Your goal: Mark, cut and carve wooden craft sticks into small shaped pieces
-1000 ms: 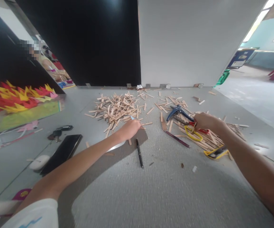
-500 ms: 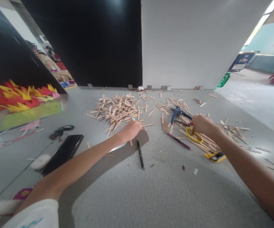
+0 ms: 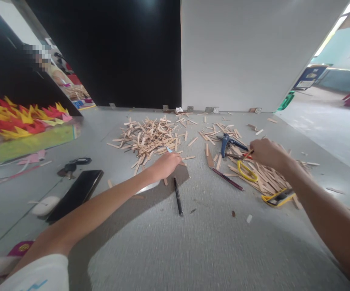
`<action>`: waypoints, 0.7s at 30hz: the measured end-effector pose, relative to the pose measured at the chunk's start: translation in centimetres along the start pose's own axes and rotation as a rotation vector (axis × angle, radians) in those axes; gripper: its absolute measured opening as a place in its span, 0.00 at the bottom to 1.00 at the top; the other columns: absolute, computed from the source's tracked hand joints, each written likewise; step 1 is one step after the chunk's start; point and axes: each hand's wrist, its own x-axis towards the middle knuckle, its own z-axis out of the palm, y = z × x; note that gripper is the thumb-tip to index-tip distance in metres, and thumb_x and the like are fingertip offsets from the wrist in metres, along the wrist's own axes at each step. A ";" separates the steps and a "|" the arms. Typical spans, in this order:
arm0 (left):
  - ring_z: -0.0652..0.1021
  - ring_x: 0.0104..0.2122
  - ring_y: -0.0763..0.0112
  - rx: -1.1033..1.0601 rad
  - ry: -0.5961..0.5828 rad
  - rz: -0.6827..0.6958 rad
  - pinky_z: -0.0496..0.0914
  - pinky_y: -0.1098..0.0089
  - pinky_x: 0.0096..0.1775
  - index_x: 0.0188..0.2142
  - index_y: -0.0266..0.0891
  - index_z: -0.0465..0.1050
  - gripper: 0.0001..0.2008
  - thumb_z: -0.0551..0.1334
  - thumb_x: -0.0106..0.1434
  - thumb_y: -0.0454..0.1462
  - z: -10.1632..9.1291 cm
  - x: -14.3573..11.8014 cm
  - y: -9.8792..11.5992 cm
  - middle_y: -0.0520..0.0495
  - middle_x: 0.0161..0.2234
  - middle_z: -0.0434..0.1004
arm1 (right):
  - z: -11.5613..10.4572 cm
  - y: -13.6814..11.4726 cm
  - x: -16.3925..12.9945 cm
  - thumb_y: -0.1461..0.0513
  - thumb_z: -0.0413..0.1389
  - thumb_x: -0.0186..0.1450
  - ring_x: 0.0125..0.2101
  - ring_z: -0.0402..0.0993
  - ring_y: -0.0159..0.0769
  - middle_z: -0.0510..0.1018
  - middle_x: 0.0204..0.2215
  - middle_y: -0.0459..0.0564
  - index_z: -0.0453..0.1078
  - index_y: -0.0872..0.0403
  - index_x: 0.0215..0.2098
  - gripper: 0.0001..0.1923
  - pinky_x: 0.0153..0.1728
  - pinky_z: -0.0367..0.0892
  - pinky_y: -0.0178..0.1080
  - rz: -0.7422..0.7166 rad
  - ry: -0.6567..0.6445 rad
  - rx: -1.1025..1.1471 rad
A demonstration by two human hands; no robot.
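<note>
My left hand (image 3: 165,165) rests on the grey floor at the near edge of a big pile of wooden sticks (image 3: 147,137). Its fingers are closed round a small tool whose light blue tip (image 3: 169,150) pokes out. My right hand (image 3: 266,153) hovers over a second heap of sticks (image 3: 264,176) and pinches a thin wooden stick (image 3: 249,153). Yellow-handled scissors (image 3: 247,171) lie just below that hand. A blue hand tool (image 3: 229,143) lies to its left.
A black pen (image 3: 178,196) and a maroon pencil (image 3: 226,178) lie between my hands. A yellow-framed item (image 3: 279,197) sits near my right forearm. A black phone (image 3: 76,194), a white mouse (image 3: 44,205) and keys (image 3: 72,165) are to the left. Red and yellow paper shapes (image 3: 20,121) lie far left. A white board (image 3: 241,56) stands behind.
My right hand has risen from the scissors' handles and moved slightly right, now with a thin stick in its fingers. My left hand has stayed where it was.
</note>
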 end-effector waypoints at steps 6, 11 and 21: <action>0.82 0.44 0.56 -0.002 0.080 -0.040 0.74 0.57 0.50 0.36 0.36 0.78 0.12 0.57 0.69 0.24 -0.6 -0.4 1.0 0.38 0.41 0.82 | -1.8 -3.6 -1.4 0.70 0.51 0.62 0.35 0.80 0.40 0.83 0.31 0.49 0.76 0.53 0.36 0.13 0.37 0.65 0.35 -0.218 -0.094 0.221; 0.78 0.56 0.51 -0.053 0.213 -0.047 0.73 0.54 0.56 0.46 0.36 0.78 0.19 0.55 0.66 0.20 -0.9 -0.6 1.8 0.34 0.57 0.75 | -1.1 -5.6 -1.9 0.70 0.52 0.59 0.24 0.75 0.35 0.81 0.24 0.46 0.72 0.52 0.26 0.10 0.29 0.62 0.34 -0.388 -0.240 0.366; 0.82 0.31 0.70 -0.354 0.317 0.002 0.75 0.73 0.35 0.47 0.39 0.78 0.07 0.62 0.73 0.30 -0.6 -0.8 5.6 0.48 0.36 0.83 | 1.0 -9.1 -2.5 0.65 0.53 0.71 0.30 0.74 0.35 0.81 0.27 0.49 0.74 0.53 0.32 0.11 0.34 0.62 0.35 -0.515 -0.063 0.519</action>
